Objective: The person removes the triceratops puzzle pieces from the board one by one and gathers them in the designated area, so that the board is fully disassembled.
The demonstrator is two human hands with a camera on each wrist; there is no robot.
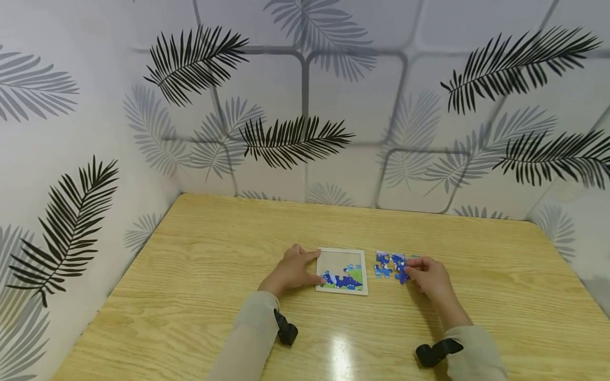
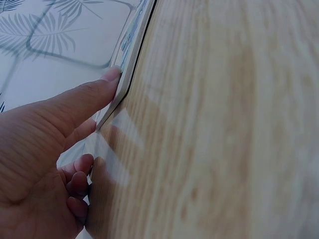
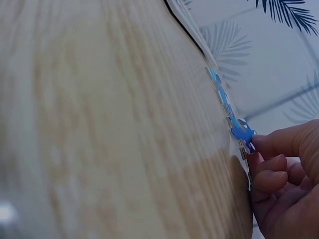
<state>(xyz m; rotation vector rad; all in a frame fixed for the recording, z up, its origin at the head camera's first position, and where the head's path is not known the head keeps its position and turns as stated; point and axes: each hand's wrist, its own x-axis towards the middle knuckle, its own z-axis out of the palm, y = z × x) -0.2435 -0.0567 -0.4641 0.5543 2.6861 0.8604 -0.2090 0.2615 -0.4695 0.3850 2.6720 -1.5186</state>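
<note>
A square puzzle tray (image 1: 341, 292) with a pale frame lies on the table, its lower part filled with blue and green picture pieces (image 1: 344, 280). My left hand (image 1: 293, 270) is at the tray's left side, its thumb (image 2: 97, 97) on the frame near the lower corner and its index finger at the upper left corner. To the right of the tray lie several loose blue puzzle pieces (image 1: 383, 271). Among them, my right hand (image 1: 432, 278) pinches a blue puzzle piece (image 3: 243, 132) between thumb and forefinger. The hand partly hides pieces behind it.
The wooden table (image 1: 229, 238) reaches back to a wall (image 1: 352, 174) printed with dark and grey leaves. Black wrist cameras (image 1: 286, 328) sit on both sleeves. A bright light reflection shows on the tabletop between the forearms.
</note>
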